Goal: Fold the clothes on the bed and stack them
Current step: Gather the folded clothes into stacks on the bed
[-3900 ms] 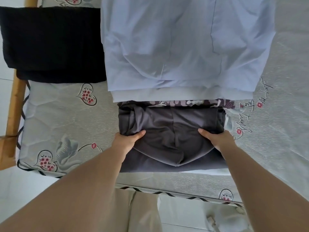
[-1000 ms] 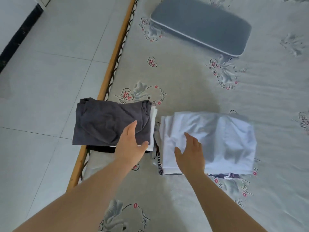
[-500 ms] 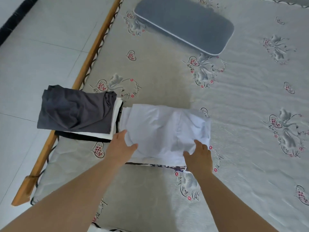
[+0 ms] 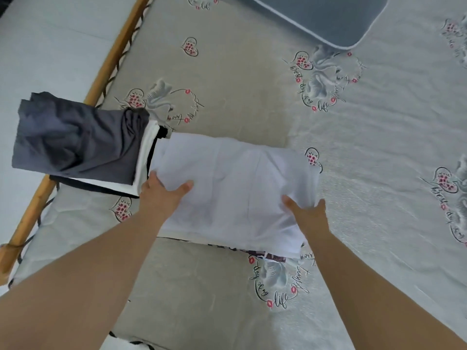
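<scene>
We have our left hand [image 4: 161, 195] and right hand [image 4: 307, 210] gripping the near corners of the folded white shirt [image 4: 232, 188], thumbs on top, probably to carry it onto the gray pile [image 4: 78, 145] just beside it at the bed's [image 4: 227, 102] edge.

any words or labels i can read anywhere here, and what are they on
"Best day life" in black script beside a heart print on the bed cover.
"day life" on the print near the front edge; the script beside it is too loopy to read.
"Best d..." on the print cut off at the right edge.
"life" at the top edge.
Script by the dark grey folded garment is unreadable.
No text shows on the white folded garment or the grey pillow.
</scene>
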